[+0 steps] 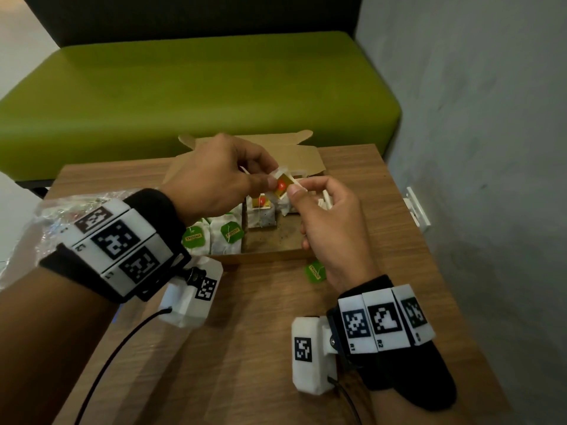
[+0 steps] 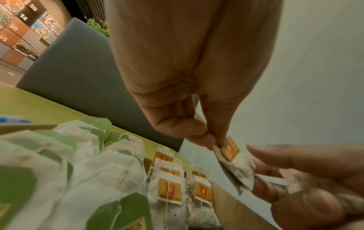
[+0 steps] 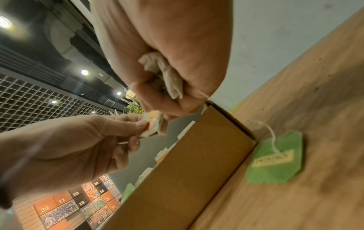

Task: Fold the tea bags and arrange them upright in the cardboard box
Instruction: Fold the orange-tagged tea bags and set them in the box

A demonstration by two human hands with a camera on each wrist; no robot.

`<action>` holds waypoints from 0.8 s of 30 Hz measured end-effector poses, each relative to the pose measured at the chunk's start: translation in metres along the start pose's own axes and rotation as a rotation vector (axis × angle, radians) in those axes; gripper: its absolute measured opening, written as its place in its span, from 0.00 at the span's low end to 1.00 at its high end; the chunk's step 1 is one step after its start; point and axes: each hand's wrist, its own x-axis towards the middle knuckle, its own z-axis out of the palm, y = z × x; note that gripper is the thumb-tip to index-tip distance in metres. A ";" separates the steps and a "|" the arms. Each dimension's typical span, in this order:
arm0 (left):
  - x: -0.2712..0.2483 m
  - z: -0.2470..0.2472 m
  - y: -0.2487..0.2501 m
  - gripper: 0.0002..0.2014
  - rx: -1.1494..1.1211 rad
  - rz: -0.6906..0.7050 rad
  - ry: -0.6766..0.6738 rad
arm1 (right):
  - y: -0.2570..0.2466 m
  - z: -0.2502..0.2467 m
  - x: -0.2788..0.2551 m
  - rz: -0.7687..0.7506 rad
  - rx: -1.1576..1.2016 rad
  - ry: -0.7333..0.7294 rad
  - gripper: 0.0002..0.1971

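Above the open cardboard box (image 1: 270, 256), my left hand (image 1: 273, 176) pinches a tea bag (image 1: 282, 185) with a yellow and red tag. My right hand (image 1: 302, 188) touches that same tea bag with thumb and forefinger, and its other fingers curl round more tea bags (image 3: 163, 74) in the palm. Green-tagged tea bags (image 1: 228, 233) stand upright in the box's left compartment. Yellow-tagged tea bags (image 1: 260, 210) stand at the back of the right compartment. From the left wrist, the pinched tea bag (image 2: 230, 154) hangs over the yellow-tagged row (image 2: 169, 191).
A loose green tag (image 1: 316, 271) on a string lies on the wooden table (image 1: 245, 348) just in front of the box. A crumpled plastic bag (image 1: 61, 216) sits at the table's left edge. A green bench (image 1: 184, 96) runs behind the table, and a grey wall (image 1: 475, 118) stands on the right.
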 end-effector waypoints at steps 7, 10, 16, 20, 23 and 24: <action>0.027 0.016 0.010 0.03 0.311 0.010 -0.215 | 0.001 -0.007 0.002 0.037 -0.077 0.086 0.08; 0.039 0.025 0.010 0.07 0.460 0.032 -0.257 | 0.001 -0.010 0.001 0.032 -0.124 0.065 0.08; 0.044 0.034 0.008 0.08 0.533 0.090 -0.144 | 0.000 -0.010 0.000 0.061 -0.145 0.044 0.10; 0.044 0.035 0.009 0.07 0.559 0.121 -0.105 | -0.004 -0.009 0.000 0.055 -0.154 0.049 0.11; 0.038 0.031 0.012 0.12 0.500 0.144 0.005 | -0.009 -0.004 -0.002 0.081 -0.090 0.091 0.28; 0.033 0.029 0.016 0.12 0.416 0.148 0.047 | -0.010 -0.003 -0.002 0.101 -0.046 0.099 0.32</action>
